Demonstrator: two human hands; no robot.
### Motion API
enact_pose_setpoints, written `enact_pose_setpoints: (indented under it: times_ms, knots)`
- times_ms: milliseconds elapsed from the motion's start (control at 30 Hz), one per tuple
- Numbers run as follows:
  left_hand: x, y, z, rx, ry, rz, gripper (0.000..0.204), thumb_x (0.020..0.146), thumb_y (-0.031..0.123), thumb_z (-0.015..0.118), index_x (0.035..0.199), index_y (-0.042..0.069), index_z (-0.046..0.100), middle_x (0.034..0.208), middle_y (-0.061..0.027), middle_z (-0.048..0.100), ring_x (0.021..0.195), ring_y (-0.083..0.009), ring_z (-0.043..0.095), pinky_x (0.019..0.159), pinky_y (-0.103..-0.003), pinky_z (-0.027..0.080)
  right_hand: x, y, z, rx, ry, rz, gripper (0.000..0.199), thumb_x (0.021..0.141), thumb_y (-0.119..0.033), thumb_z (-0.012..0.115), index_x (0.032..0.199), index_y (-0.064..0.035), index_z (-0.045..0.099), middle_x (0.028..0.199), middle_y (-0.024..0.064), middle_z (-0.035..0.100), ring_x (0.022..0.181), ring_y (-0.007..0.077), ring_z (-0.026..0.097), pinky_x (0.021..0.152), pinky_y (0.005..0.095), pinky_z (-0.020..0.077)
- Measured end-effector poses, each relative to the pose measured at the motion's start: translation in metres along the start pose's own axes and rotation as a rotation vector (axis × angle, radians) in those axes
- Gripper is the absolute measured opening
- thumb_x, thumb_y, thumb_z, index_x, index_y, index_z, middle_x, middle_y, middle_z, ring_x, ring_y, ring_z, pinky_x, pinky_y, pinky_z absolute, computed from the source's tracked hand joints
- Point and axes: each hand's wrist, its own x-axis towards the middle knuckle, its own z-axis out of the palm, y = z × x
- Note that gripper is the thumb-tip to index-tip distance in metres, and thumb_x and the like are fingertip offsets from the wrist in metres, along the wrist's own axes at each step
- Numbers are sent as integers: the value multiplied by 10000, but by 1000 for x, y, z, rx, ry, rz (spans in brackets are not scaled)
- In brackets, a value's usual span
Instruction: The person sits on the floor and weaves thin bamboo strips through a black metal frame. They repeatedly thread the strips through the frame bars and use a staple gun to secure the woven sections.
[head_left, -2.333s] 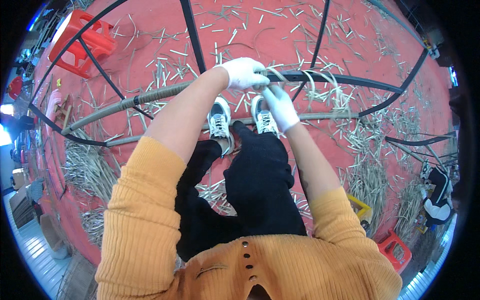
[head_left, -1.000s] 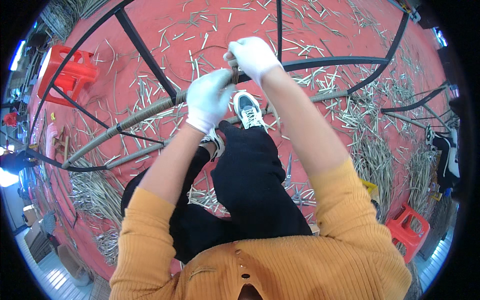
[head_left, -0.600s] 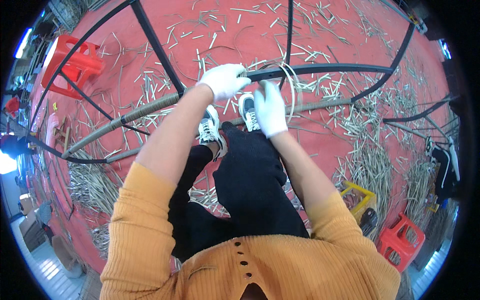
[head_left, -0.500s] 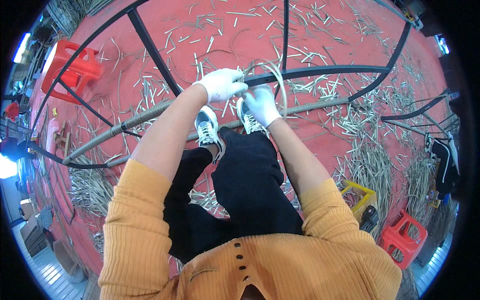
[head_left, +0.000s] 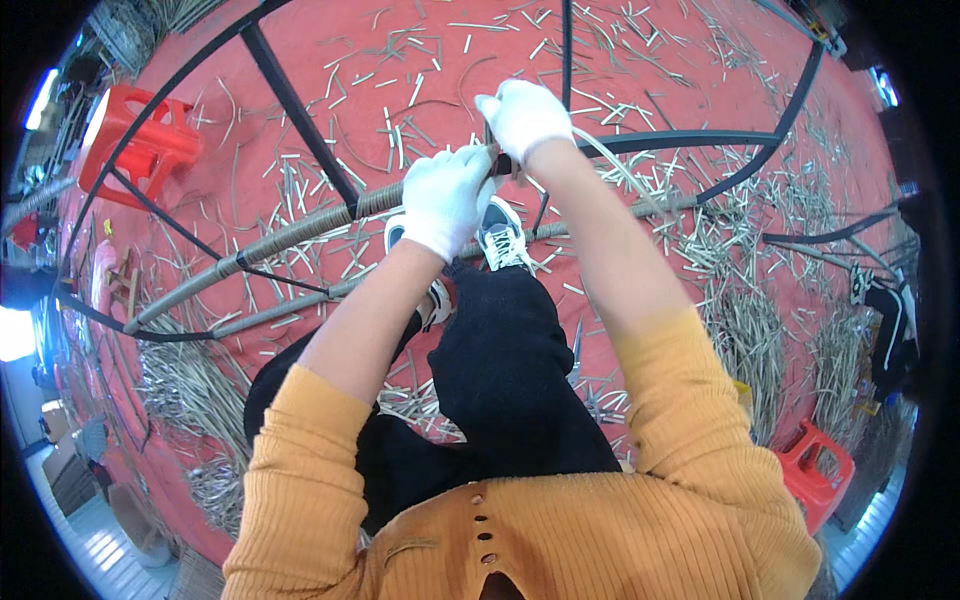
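A curved black metal frame bar (head_left: 690,139) crosses in front of me, its left stretch covered by a tight wrapping of tan strips (head_left: 300,232). My left hand (head_left: 443,198), in a white glove, is closed round the bar at the right end of this wrapping. Just beyond the bar, my right hand (head_left: 530,118), also white-gloved, is raised with its fingers pinched together on a strip. Loose lengths of pale strip (head_left: 625,170) trail from beside the right wrist down to the right. The right fingertips are partly hidden by the hand.
Cut strip pieces litter the red floor (head_left: 440,60). Long strip bundles (head_left: 735,345) lie at the right, others (head_left: 185,385) at the left. A red stool (head_left: 150,145) stands far left and another red stool (head_left: 815,470) near right. A thinner wrapped bar (head_left: 270,315) runs above my feet.
My right hand has moved from the near side of the bar up and over to its far side. My left hand has shifted slightly nearer, onto the wrapping's end. The loose strip swung right.
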Motion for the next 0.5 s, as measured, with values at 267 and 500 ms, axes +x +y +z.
enact_pose_setpoints:
  times_ms: [267,500]
  knots:
    - [49,-32,-9,-393,-694,-244,315,930,357,656,1122,121,737,925,-136,751,803,-298,713,800,-408,555,-122,41,68,695,169,0,343,938,-78,552,1268,16,555,1139,198,665,976,248,688,789,359,548]
    - [44,-24,-21,-239,-636,-230,356,960,417,579,1156,145,699,1042,-103,745,983,-313,700,872,-435,531,-133,92,82,918,-239,-60,300,1052,-269,506,1110,-5,635,856,25,627,744,103,546,689,270,447]
